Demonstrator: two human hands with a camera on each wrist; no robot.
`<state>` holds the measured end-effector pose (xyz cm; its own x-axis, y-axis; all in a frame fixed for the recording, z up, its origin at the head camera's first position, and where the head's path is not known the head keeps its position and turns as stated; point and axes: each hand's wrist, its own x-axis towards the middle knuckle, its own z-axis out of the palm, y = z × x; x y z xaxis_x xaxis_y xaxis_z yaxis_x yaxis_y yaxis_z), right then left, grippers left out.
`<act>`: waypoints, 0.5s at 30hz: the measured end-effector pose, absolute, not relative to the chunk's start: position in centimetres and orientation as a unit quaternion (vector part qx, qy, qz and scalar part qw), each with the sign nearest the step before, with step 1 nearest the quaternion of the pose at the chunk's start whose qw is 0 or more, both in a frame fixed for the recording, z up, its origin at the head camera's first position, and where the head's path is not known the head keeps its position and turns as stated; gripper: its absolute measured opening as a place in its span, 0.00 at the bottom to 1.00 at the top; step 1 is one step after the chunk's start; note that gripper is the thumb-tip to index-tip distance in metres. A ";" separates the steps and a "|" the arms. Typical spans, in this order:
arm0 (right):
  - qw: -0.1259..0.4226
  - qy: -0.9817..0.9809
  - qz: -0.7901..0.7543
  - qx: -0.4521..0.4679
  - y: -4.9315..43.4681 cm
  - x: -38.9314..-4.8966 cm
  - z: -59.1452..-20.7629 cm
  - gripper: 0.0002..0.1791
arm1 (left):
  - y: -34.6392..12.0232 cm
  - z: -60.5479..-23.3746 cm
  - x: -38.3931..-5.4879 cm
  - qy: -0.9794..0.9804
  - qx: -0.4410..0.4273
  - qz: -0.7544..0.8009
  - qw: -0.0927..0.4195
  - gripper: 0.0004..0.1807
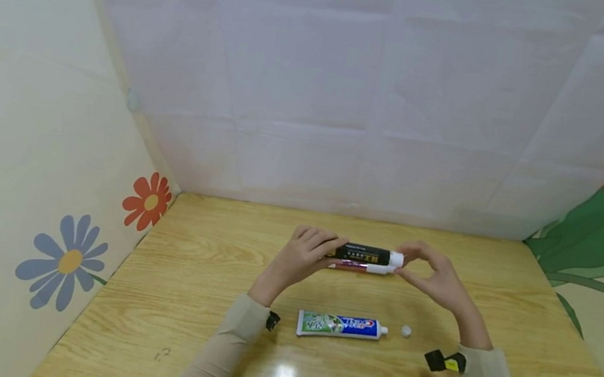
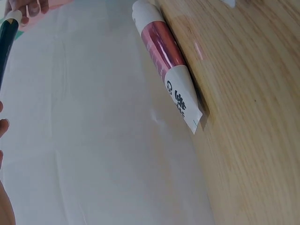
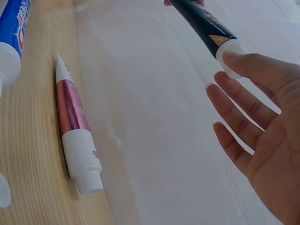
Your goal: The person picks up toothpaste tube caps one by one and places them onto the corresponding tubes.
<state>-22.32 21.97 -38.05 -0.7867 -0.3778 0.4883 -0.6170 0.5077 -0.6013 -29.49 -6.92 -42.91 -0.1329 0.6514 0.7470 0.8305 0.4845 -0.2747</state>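
Above the table, my left hand (image 1: 301,255) grips a black toothpaste tube (image 1: 364,254) around its body. The tube lies level, its white cap (image 3: 229,52) toward the right. My right hand (image 3: 262,117) pinches that cap between thumb and forefinger, and its other fingers are spread apart. Just behind the held tube, a pink and white toothpaste tube (image 2: 164,51) lies on the table, partly covered in the head view. Closer to me lies a blue and green toothpaste tube (image 1: 341,326) with its nozzle bare. A small white cap (image 1: 406,331) sits to the right of that nozzle.
The wooden table (image 1: 175,325) meets a white-covered wall (image 1: 304,87) at the back. Side walls with painted flowers (image 1: 70,262) stand left and right. Black straps (image 1: 445,361) are worn at both wrists.
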 end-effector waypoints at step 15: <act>0.142 -0.859 0.407 0.275 22.1 -22.4 -38.3 0.16 | -6.8 -43.1 -29.6 -0.745 -0.498 -0.103 0.432 0.25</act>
<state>-22.40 22.11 -38.31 -0.8083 -0.3578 0.4675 -0.5884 0.5175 -0.6213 -29.60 -6.80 -43.11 -0.1309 0.6535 0.7455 0.8312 0.4822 -0.2767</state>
